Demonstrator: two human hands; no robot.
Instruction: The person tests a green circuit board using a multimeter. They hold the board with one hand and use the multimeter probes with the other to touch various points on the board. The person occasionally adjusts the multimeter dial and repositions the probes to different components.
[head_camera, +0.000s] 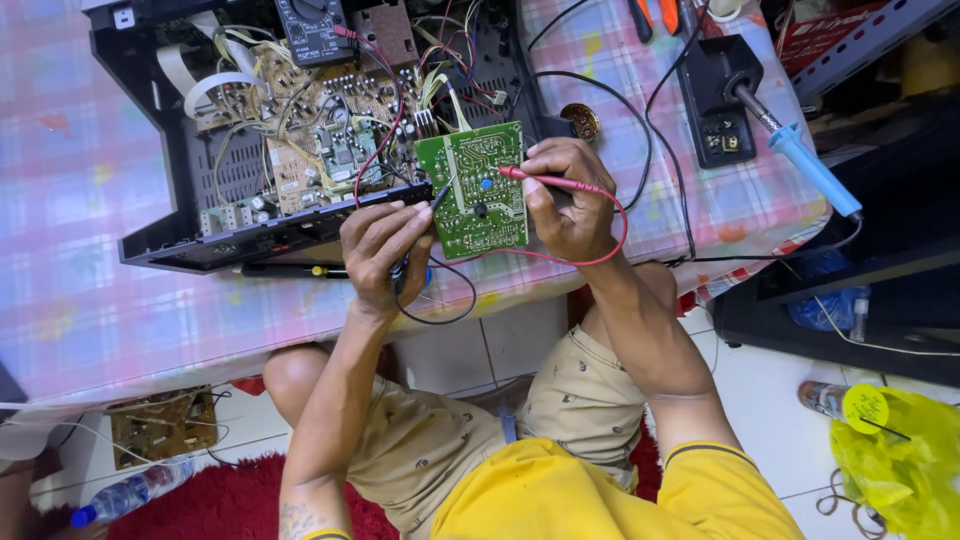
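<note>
Green circuit board (472, 190), held upright-tilted at the near right corner of the open black chassis (160, 235), solder side facing the camera, between both hands.

Far left of scene: table with a pink-and-blue checked cloth (70, 200). On it the chassis, lid off, a tan main board (315, 135) inside with many small parts and coloured wire bundles. A black multimeter (312, 28) lies on the far edge of the chassis, red lead running from it.

Left hand (378, 250): fingers closed around a black probe (438, 197), tip touching the left part of the green board. Its black wire loops down over the near table edge. A screwdriver with a yellow-and-black handle (300, 270) lies just near of the chassis, left of this hand.

Right hand (565, 195): clenched on a red probe (545, 180), tip laid against the right edge of the green board; thumb appears to steady the board, cannot tell for sure. Red wire (600, 245) curves around the wrist.

Right of the hands: black soldering-iron stand (718, 100), blue-handled soldering iron (810, 165) resting in it, pointing near-right.

Floor, near: loose brown circuit board (162, 425) at left, plastic bottle (125, 493), red rug (220, 505); yellow plastic bag (900, 465) at far right.
</note>
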